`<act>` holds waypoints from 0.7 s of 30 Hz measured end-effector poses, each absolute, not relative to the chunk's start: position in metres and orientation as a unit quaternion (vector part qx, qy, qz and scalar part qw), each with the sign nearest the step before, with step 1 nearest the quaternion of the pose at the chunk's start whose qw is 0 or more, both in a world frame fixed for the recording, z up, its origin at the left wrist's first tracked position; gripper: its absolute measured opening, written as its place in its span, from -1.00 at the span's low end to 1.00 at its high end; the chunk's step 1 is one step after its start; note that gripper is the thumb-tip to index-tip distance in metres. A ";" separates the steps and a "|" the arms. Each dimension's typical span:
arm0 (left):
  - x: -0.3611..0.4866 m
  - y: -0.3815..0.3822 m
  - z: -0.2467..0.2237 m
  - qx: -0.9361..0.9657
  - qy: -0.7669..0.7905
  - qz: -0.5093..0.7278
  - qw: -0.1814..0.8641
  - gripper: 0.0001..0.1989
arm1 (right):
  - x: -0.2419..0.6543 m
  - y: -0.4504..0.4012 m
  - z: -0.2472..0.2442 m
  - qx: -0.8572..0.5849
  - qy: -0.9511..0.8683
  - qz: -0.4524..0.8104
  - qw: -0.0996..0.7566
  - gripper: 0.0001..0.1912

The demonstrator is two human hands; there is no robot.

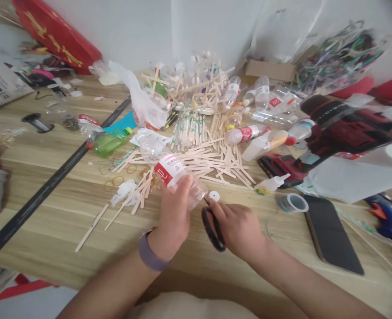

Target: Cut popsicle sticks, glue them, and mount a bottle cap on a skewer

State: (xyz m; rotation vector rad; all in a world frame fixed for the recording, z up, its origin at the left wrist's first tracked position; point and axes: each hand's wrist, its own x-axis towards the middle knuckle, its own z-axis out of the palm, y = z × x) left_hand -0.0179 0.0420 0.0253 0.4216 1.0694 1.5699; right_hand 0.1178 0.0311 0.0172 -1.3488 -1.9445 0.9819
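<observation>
Many wooden sticks point(200, 158) beyond held bottle point(174, 169), drill point(343, 122), phone point(333, 233)

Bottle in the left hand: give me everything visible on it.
The bottle is clear, apparently plastic, with a red-and-white label on its middle. It slants over the table, near end toward the right hand. The left hand grips it by the label, thumb on top. Black-handled scissors point at its near end; whether they cut into it is unclear.
</observation>
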 end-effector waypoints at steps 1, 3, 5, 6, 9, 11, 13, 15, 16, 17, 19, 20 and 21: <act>-0.018 0.042 0.025 0.179 0.448 0.674 0.559 -0.68 | 0.116 0.030 0.017 -0.502 -0.723 0.381 0.283 -0.62; -0.018 0.041 0.025 0.185 0.436 0.680 0.560 -0.70 | 0.109 0.027 0.015 -0.493 -0.669 0.476 0.289 -0.50; -0.019 0.039 0.025 0.195 0.438 0.674 0.561 -0.74 | 0.102 0.023 0.013 -0.474 -0.569 0.596 0.309 -0.45; -0.019 0.039 0.026 0.198 0.445 0.667 0.565 -0.75 | 0.099 0.021 0.012 -0.464 -0.521 0.641 0.320 -0.46; -0.019 0.037 0.029 0.189 0.460 0.633 0.593 -0.70 | 0.095 0.016 0.011 -0.451 -0.465 0.680 0.345 -0.44; -0.018 0.037 0.032 0.179 0.451 0.632 0.604 -0.68 | 0.098 0.016 0.013 -0.469 -0.568 0.588 0.336 -0.41; -0.017 0.039 0.034 0.176 0.437 0.650 0.597 -0.68 | 0.105 0.019 0.016 -0.483 -0.720 0.396 0.302 -0.42; -0.015 0.040 0.037 0.174 0.444 0.660 0.580 -0.68 | 0.114 0.024 0.018 -0.473 -0.809 0.229 0.265 -0.53; -0.015 0.041 0.038 0.175 0.456 0.658 0.574 -0.69 | 0.118 0.026 0.019 -0.467 -0.823 0.196 0.257 -0.60; -0.015 0.041 0.039 0.176 0.470 0.652 0.568 -0.71 | 0.122 0.028 0.020 -0.459 -0.831 0.186 0.251 -0.68; -0.015 0.040 0.039 0.184 0.486 0.642 0.563 -0.71 | 0.126 0.031 0.021 -0.445 -0.848 0.161 0.237 -0.75; -0.015 0.040 0.038 0.190 0.487 0.638 0.565 -0.71 | 0.128 0.032 0.021 -0.440 -0.853 0.155 0.233 -0.74; -0.015 0.040 0.036 0.199 0.488 0.633 0.568 -0.71 | 0.129 0.033 0.020 -0.434 -0.857 0.155 0.231 -0.73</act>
